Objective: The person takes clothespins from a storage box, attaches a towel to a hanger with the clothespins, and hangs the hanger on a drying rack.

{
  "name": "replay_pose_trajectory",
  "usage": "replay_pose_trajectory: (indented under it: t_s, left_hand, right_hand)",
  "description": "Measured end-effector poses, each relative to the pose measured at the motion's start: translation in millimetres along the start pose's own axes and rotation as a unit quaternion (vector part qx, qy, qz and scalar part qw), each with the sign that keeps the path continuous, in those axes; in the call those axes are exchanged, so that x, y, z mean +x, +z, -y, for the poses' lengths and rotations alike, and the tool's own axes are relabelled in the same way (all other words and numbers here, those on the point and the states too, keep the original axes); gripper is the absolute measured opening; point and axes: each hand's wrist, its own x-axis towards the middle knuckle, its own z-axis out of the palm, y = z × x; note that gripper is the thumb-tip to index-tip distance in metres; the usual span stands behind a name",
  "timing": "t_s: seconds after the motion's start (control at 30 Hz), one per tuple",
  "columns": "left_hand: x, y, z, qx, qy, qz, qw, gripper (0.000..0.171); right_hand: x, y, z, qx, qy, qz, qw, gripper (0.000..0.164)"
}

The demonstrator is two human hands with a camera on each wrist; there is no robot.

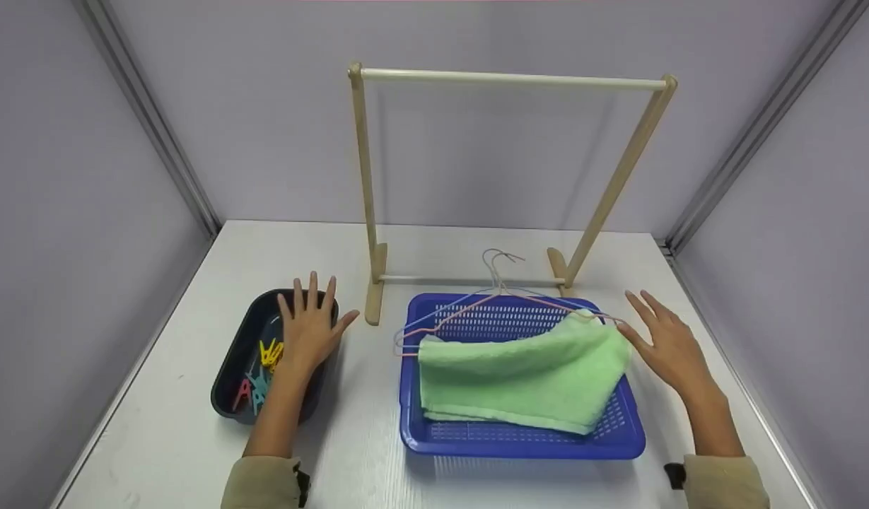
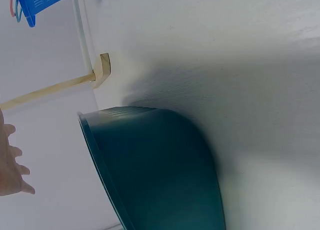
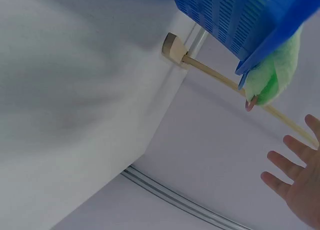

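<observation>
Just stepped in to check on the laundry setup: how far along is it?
Barely started. Done: nothing hangs on the wooden rack. In hand: nothing; the left hand hovers open over the peg tub, the right hand beside the green towel. Left: towel and hangers lie on the blue basket.

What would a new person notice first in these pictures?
First, the green towel, lying with wire hangers in the blue basket at the table's middle. Behind it stands a bare wooden rack. The left hand is spread open above the dark tub of coloured pegs; the right hand is open beside the basket.
</observation>
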Motion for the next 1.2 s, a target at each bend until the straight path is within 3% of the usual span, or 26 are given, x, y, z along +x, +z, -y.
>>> replay_pose_trajectory:
  t_s: [0.27,0.47,0.7,0.9,1.2]
  left_hand:
    - [-13.3,-3.6,4.7,-0.018,-0.018,-0.004,0.9997,0.075]
    - [-25.5,-4.2,7.4,-0.025,-0.031,0.005,0.9992,0.074]
    - [-38.5,-1.9,16.1,-0.036,-0.049,-0.010,0.9981,0.074]
    - [-48.3,2.2,22.1,-0.051,-0.057,-0.018,0.9969,0.072]
    - [-58.9,2.4,26.6,-0.064,-0.070,0.012,0.9954,0.071]
  right_hand:
    - [-48,11,6,0.016,0.044,0.005,0.999,0.047]
    - [-70,21,11,0.038,0.075,0.046,0.995,0.048]
    - [-81,42,20,0.099,0.073,0.056,0.991,0.064]
    - [-87,50,26,0.126,0.067,0.024,0.990,0.058]
    - [-87,55,30,0.080,0.081,0.001,0.993,0.054]
